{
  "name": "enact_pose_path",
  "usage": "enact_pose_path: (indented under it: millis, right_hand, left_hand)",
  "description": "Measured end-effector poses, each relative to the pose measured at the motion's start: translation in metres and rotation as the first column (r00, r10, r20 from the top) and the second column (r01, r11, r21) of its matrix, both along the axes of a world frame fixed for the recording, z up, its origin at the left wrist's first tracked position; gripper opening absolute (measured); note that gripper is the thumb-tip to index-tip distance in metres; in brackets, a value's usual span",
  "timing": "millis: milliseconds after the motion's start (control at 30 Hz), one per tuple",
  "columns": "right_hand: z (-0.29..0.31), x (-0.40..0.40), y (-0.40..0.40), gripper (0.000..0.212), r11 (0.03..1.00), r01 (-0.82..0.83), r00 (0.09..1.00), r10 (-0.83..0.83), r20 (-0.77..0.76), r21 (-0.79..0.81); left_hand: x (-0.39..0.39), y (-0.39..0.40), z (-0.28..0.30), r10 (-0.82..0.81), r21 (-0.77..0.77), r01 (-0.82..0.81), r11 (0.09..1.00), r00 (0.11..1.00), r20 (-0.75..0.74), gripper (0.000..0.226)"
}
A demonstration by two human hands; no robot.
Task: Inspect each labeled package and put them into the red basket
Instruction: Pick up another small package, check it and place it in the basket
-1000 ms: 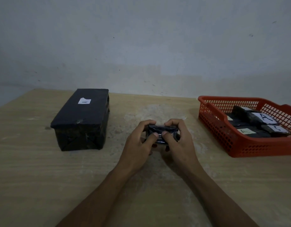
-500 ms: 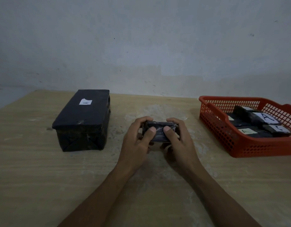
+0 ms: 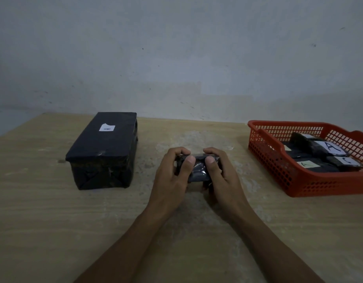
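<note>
Head view. Small package [image 3: 198,170], wrapped in dark glossy film: centre of the frame, held just above the counter [image 3: 43,211] between both hands. No label shows on the face turned toward the camera.

Left hand [image 3: 172,176]: fingers curled round the package's left end, thumb pressed on its top.

Right hand [image 3: 221,176]: fingers curled round the right end, thumb likewise on top. Both forearms enter from the lower edge of the frame.

Large black box [image 3: 104,152]: left of centre, resting on the counter, well apart from the hands. A white label [image 3: 107,128] on its lid carries a letter A.

Red basket [image 3: 299,180]: right side of the frame, on the counter, partly cut by the frame edge. It contains several dark packages [image 3: 315,148] with pale labels; letters A and C are legible, the rest are too small to read.

Grey wall [image 3: 176,48]: upper half of the frame.
</note>
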State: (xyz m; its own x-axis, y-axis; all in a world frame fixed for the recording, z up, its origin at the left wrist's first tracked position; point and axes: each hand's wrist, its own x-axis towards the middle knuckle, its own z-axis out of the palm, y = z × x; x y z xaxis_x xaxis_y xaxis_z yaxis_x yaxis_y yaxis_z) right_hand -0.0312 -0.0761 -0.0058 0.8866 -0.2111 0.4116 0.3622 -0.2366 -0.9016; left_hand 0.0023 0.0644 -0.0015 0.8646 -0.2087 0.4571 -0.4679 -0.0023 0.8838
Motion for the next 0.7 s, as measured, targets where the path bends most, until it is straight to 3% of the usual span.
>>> enact_pose_path:
  millis: [133,233,367,467,600,700]
  right_hand:
    - [0.0027,-0.0022,0.0017,0.042,0.993,-0.021,1.000,0.023,-0.019,0.113]
    - [0.0039,-0.0034,0.0021,0.036,0.991,-0.011,1.000,0.015,-0.026,0.137]
    - [0.0083,-0.0077,0.0012,0.025,0.997,0.030,0.999,-0.032,0.037,0.068]
    - [0.0076,-0.0079,0.0004,0.026,0.993,0.013,0.999,-0.016,0.029,0.117]
    - [0.0049,-0.0043,0.0004,0.033,0.997,0.042,0.999,-0.043,0.012,0.066]
    - [0.0050,-0.0049,0.0010,0.028,0.996,0.005,1.000,-0.006,0.016,0.093]
  left_hand:
    - [0.0013,-0.0006,0.0001,0.035,0.001,-0.035,0.999,0.998,0.054,0.014]
    - [0.0008,0.0001,-0.0005,0.020,-0.017,-0.019,1.000,0.999,0.047,0.016]
    - [-0.0059,-0.0002,0.0047,-0.017,-0.091,0.013,0.996,0.999,-0.042,0.023]
    - [-0.0076,-0.0003,0.0086,-0.012,-0.110,-0.002,0.994,0.992,-0.124,0.036]
    - [-0.0025,-0.0005,0.0064,0.029,-0.075,-0.042,0.996,0.987,-0.160,0.023]
    - [0.0003,-0.0010,0.0041,0.048,-0.041,-0.054,0.998,0.991,-0.128,0.020]
